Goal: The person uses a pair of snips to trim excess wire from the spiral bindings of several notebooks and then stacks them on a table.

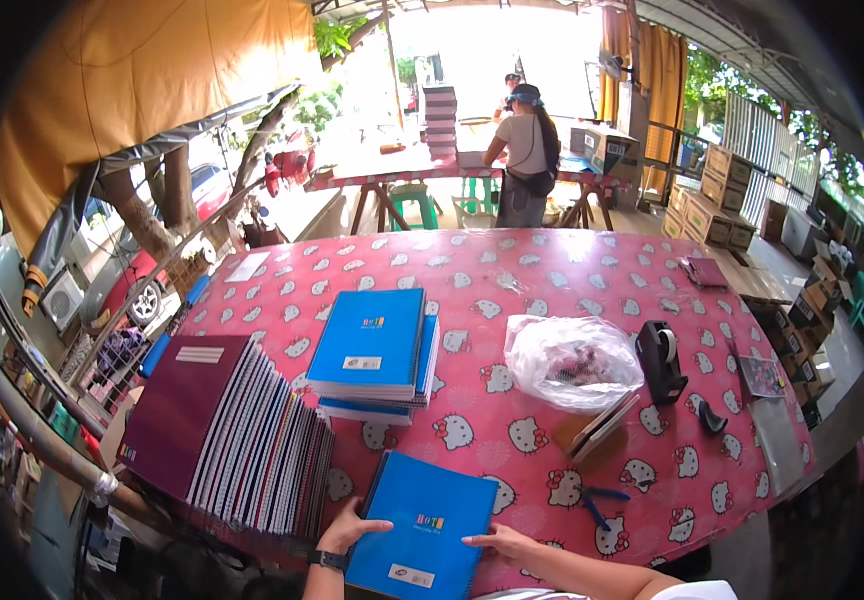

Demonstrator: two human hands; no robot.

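Observation:
A blue spiral notebook (417, 545) lies at the near edge of the table, its cover facing up. My left hand (354, 527) grips its left edge, thumb on the cover, with a dark watch on that wrist. On the opposite edge my right hand (502, 541) holds the notebook, its thumb and fingers at the border. Beyond it stands a short stack of blue notebooks (367, 338). To the left, a long row of spiral notebooks leans over, with a maroon notebook (187, 410) at its end.
A pink patterned cloth covers the table (527, 480). A plastic bag (567, 362), black tape dispenser (660, 362), small notebooks (602, 428) and blue-handled pliers (604, 503) lie to the right. Farther off, a person (527, 150) stands at another table; cardboard boxes (712, 210) are stacked right.

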